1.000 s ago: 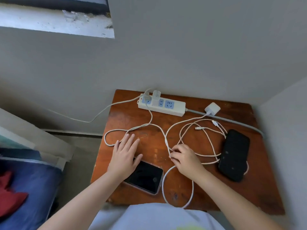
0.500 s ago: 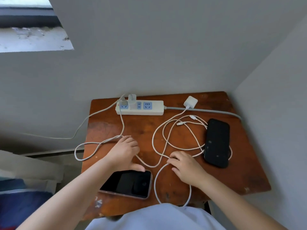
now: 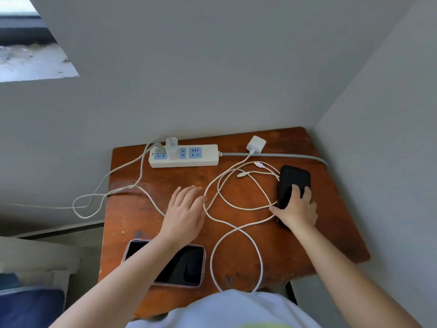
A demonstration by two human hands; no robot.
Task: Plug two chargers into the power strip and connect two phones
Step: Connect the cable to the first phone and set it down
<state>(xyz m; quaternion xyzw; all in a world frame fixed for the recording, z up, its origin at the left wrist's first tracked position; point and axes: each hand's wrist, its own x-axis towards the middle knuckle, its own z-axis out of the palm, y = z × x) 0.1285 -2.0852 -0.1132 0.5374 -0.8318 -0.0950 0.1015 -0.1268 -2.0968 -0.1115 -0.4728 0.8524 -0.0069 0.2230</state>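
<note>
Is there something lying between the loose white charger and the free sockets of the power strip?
Nothing visible. The loose charger lies on bare table just right of the power strip, beside its grey cord; the free sockets are uncovered.

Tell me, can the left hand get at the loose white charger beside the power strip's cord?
Probably yes. The left hand lies open on the table, holding nothing, and the loose charger sits uncovered past the power strip. Only slack white cables lie between them.

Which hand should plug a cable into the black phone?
Left. The right hand already grips the black phone, while the left hand lies open and free, beside the white cables whose loose plugs lie nearby.
</note>
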